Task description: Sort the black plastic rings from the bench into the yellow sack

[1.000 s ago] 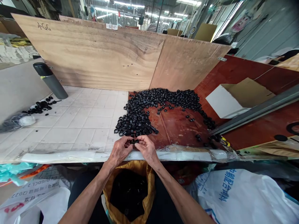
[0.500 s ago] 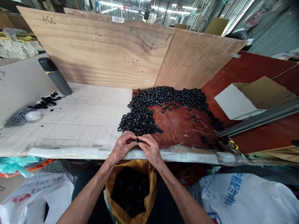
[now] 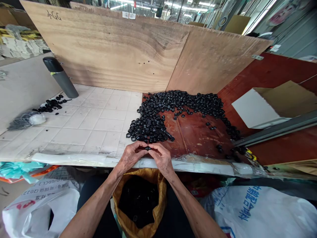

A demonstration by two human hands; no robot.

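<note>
At the table's front edge, my left hand (image 3: 133, 154) and my right hand (image 3: 160, 157) meet with fingertips pinched on a small black plastic part (image 3: 148, 148). Fingers cover most of it, so its exact shape is hidden. Just beyond my fingers lies a heap of small black ring-like parts (image 3: 151, 127), which curves back along the wooden board. Below my hands, between my knees, stands an open yellow-brown sack (image 3: 162, 198) with many dark pieces inside.
A grey bottle with a black lid (image 3: 64, 82) stands at the left, near loose black parts (image 3: 51, 105) and a plastic bag (image 3: 22, 121). A tall plywood board (image 3: 111, 49) closes the back. At right are a cardboard box (image 3: 257, 107) and a metal bar (image 3: 277, 132).
The view has shifted slightly, so the surroundings sit a little to the right. Both hands stay together on the small black part, their fingers slightly rearranged.
</note>
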